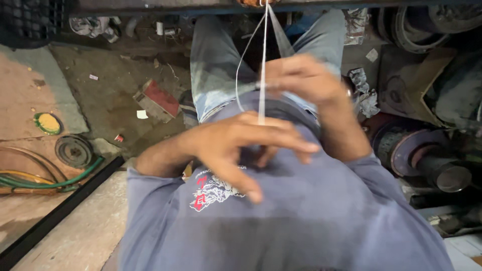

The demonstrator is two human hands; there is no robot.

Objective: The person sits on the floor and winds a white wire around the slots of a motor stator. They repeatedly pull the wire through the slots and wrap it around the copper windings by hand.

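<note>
Head view: looking straight down the person's own body — grey-blue shirt (311, 221) with a small printed figure, jeans (213, 65) below it.
Left hand: left hand (241, 145) sits close to the chest, fingers spread and apart, blurred; the white strip (261, 75) meets it at the top of the knuckles, but whether any finger pinches it I cannot tell.
Right hand: right hand (301, 78) is higher, fingers curled together about the strip; the exact grip is blurred.
Strip: thin, white, taut, running from the top edge of the picture down between the two hands, with a loose loop bowing out to its left.
In the way: the hands and forearms cover the waist and part of the jeans.
Around: a red-topped brick (158, 99) on the ground, a green hose (45, 181), a yellow round lid (47, 123), a dark pulley wheel (74, 149) — and rusty machine parts (427, 160) at the right.
Surface and room: dirty concrete floor (108, 100), littered with scraps; dim workshop.
</note>
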